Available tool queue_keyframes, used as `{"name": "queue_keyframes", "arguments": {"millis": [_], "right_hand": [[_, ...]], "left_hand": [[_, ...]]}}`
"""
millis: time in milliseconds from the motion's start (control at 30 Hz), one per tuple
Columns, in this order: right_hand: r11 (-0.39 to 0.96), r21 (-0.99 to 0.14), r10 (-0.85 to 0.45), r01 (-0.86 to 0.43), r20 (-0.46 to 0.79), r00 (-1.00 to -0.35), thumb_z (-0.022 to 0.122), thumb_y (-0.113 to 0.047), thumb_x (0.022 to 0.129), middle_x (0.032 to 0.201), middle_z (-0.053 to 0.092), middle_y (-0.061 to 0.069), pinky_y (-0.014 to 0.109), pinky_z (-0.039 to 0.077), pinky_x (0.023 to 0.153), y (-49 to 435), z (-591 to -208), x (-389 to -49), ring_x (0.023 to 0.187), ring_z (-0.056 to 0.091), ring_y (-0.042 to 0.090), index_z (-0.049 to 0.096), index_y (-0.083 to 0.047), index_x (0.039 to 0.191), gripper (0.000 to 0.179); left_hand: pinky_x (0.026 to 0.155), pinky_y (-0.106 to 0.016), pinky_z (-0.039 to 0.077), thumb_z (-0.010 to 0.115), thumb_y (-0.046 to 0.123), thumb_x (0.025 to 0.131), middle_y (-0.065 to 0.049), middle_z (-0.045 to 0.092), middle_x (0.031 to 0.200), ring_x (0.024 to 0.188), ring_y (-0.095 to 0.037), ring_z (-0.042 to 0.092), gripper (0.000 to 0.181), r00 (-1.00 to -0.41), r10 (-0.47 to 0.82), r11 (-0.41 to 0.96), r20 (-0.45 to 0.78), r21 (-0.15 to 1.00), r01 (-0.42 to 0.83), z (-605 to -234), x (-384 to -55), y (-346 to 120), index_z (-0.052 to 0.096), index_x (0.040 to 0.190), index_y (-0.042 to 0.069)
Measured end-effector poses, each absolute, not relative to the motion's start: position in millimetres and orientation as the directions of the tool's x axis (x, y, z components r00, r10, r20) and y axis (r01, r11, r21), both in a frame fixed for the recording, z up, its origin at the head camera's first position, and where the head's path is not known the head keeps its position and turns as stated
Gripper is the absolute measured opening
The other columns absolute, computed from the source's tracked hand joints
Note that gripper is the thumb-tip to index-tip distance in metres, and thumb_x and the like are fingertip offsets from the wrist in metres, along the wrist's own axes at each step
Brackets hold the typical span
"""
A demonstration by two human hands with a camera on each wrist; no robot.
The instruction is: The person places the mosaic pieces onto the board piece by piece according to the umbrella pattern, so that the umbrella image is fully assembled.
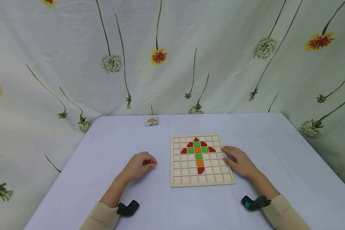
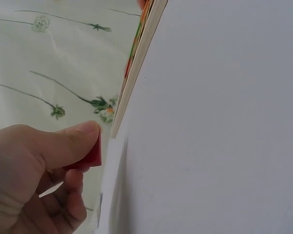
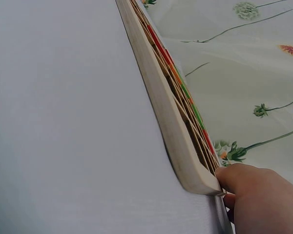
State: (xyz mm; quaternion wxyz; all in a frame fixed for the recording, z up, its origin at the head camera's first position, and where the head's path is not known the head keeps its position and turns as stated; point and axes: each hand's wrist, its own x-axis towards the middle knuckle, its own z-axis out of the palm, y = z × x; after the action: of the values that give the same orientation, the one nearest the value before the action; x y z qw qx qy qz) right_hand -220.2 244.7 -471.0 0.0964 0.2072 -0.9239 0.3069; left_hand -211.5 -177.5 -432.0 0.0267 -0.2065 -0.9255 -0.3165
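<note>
My left hand (image 1: 139, 164) is left of the wooden grid board (image 1: 184, 183), pinching a small red tile (image 2: 93, 157) between thumb and fingers. The tile's full outline is hidden by the fingers. On the board, red, green and orange tiles form an arrow-like figure, with an orange square (image 1: 197, 149) in its middle and a red rounded tile (image 1: 201, 170) at its lower end. My right hand (image 1: 241, 161) rests against the board's right edge, its thumb and forefinger touching the rim. In the right wrist view, the thumb (image 3: 239, 178) lies over the rim near a corner.
A small printed card (image 1: 151, 120) showing a similar coloured figure on a grid lies near the table's far edge. The table (image 1: 161, 207) has a pale cloth. Behind it hangs a flower-printed curtain (image 1: 175, 83).
</note>
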Motion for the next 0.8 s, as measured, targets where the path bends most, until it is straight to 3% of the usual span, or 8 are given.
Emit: {"name": "queue_keyframes", "arguments": {"millis": [200, 467, 800], "right_hand": [[0.726, -0.532, -0.318, -0.436, 0.302, -0.899, 0.060, -0.020, 0.096, 0.136, 0.053, 0.022, 0.060, 0.033, 0.103, 245, -471, -220, 0.129, 0.043, 0.044, 0.057, 0.001, 0.133, 0.043], [0.728, -0.534, -0.320, -0.430, 0.289, -0.902, 0.060, -0.022, 0.097, 0.138, 0.052, 0.022, 0.060, 0.032, 0.104, 245, -472, -221, 0.130, 0.042, 0.044, 0.056, 0.001, 0.134, 0.044], [0.733, -0.524, -0.325, -0.433, 0.289, -0.901, 0.060, -0.022, 0.097, 0.137, 0.052, 0.022, 0.060, 0.032, 0.103, 245, -471, -221, 0.130, 0.042, 0.044, 0.056, 0.001, 0.134, 0.044]], "left_hand": [[0.063, -0.027, 0.044, 0.076, 0.003, 0.083, 0.008, 0.055, 0.075, 0.069, -0.011, 0.048, 0.011, -0.891, 0.396, 0.680, 0.221, 0.582, 0.447, -431, -213, -166, 0.073, 0.085, 0.013], [0.064, -0.026, 0.043, 0.068, 0.006, 0.090, 0.006, 0.054, 0.080, 0.073, -0.012, 0.048, 0.011, -0.879, 0.442, 0.621, 0.176, 0.647, 0.442, -432, -218, -146, 0.076, 0.097, 0.010], [0.070, -0.029, 0.042, 0.065, 0.010, 0.093, 0.008, 0.058, 0.082, 0.078, -0.014, 0.048, 0.008, -0.844, 0.507, 0.561, 0.175, 0.676, 0.477, -429, -222, -116, 0.074, 0.093, 0.012]]}}
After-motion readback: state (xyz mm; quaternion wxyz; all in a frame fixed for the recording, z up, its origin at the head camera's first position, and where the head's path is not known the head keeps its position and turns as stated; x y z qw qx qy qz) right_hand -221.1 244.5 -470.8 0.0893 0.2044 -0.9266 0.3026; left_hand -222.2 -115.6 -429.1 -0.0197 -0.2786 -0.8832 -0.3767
